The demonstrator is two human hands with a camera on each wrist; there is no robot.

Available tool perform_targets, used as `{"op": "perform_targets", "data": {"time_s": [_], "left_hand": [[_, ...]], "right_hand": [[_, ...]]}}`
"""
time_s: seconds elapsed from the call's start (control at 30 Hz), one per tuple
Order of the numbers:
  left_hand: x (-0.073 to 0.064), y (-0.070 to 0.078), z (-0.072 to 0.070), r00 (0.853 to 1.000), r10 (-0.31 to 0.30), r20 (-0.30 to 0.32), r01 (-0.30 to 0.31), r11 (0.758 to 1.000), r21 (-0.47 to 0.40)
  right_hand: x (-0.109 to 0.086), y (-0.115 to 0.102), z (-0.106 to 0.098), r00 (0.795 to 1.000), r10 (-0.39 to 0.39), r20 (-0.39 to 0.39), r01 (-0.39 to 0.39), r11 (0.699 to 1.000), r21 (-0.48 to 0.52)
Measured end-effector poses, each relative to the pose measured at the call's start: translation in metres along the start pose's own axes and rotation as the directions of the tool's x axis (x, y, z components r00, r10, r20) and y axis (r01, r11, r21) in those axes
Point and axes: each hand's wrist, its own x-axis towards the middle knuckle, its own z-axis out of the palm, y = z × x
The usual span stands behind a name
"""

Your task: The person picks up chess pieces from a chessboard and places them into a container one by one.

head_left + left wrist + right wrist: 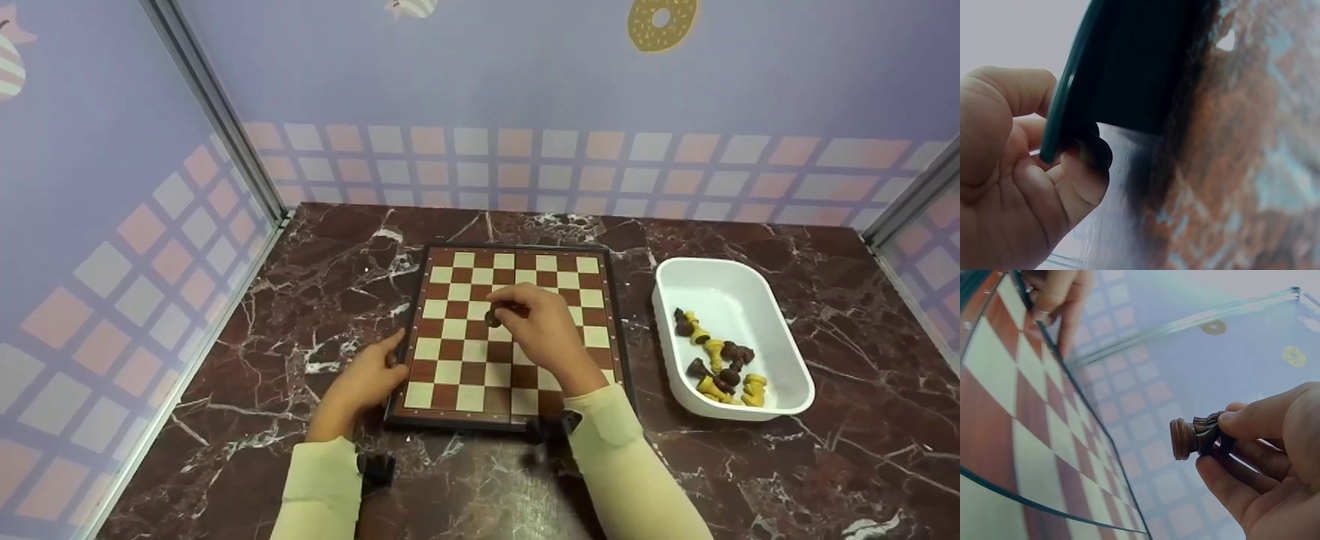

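Observation:
A brown and cream chessboard (466,352) with a black rim lies on the table. My left hand (367,382) grips its left edge near the front corner, thumb over the rim. In the left wrist view the fingers (1081,180) curl under the dark board edge (1067,95). Above the middle of the board, my right hand (544,330) pinches a dark brown chess knight (1204,433) between thumb and fingers. The knight is tipped on its side, its round base pointing away from the palm, apart from the board in the right wrist view.
To the right of the board stands a white plastic tub (712,281). Several yellow and dark chess pieces (716,352) lie jumbled inside it. The dark marbled table (337,277) ends at patterned walls at the back and sides.

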Motion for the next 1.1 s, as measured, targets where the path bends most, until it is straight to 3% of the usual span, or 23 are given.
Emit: {"op": "perform_targets", "data": {"time_s": [0.23,0.43,0.57,0.8,0.97,1.1], "left_hand": [[-0.003,0.002,-0.001,0.999,-0.028,0.025,0.028,1.0,0.0],[-0.004,0.002,-0.002,0.998,-0.05,0.045,0.051,0.999,-0.013],[-0.004,0.003,-0.002,0.997,-0.057,0.047,0.058,0.998,-0.015],[-0.003,0.002,-0.002,0.998,-0.05,0.042,0.05,0.999,-0.008],[-0.003,0.002,-0.001,0.998,-0.042,0.036,0.042,0.999,0.001],[-0.003,0.002,-0.001,0.999,-0.024,0.029,0.023,1.0,0.017]], "right_hand": [[0.001,0.0,-0.025,0.996,0.052,-0.075,-0.051,0.999,0.007],[0.001,0.003,-0.048,0.988,0.051,-0.147,-0.049,0.999,0.02],[-0.001,0.008,-0.062,0.982,0.074,-0.176,-0.06,0.995,0.085],[-0.005,0.015,-0.083,0.963,0.117,-0.243,-0.091,0.989,0.116],[-0.008,0.02,-0.093,0.951,0.18,-0.253,-0.115,0.961,0.251],[-0.01,0.023,-0.101,0.942,0.175,-0.287,-0.102,0.963,0.25]]}}
